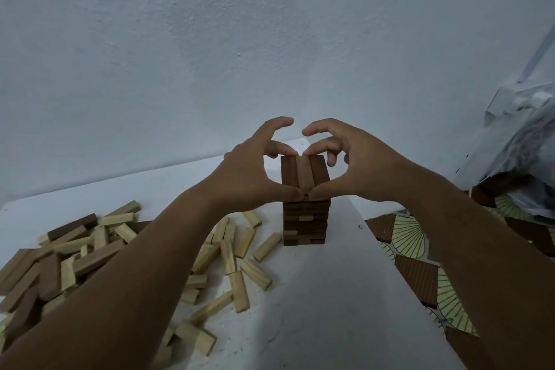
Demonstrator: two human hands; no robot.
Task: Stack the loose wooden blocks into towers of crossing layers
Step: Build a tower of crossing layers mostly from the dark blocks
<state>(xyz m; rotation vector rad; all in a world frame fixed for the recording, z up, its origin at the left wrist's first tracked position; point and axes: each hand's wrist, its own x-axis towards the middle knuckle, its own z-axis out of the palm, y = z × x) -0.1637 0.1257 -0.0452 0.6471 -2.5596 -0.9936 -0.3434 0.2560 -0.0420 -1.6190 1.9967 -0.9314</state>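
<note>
A tower of dark wooden blocks (305, 221) stands on the white table (315, 294), built of crossing layers, with three dark blocks side by side as its top layer (304, 173). My left hand (255, 171) and my right hand (357, 168) frame that top layer from either side. Both thumbs press its near end and curled fingers touch its far end. A big pile of loose blocks (90, 252), pale and dark, lies on the table to the left, partly hidden under my left forearm.
A plain wall rises right behind the table. To the right of the table's edge lies a patterned floor (417, 252), with a crumpled plastic bag (516, 156) at the far right. Loose pale blocks (237, 252) reach close to the tower's left foot.
</note>
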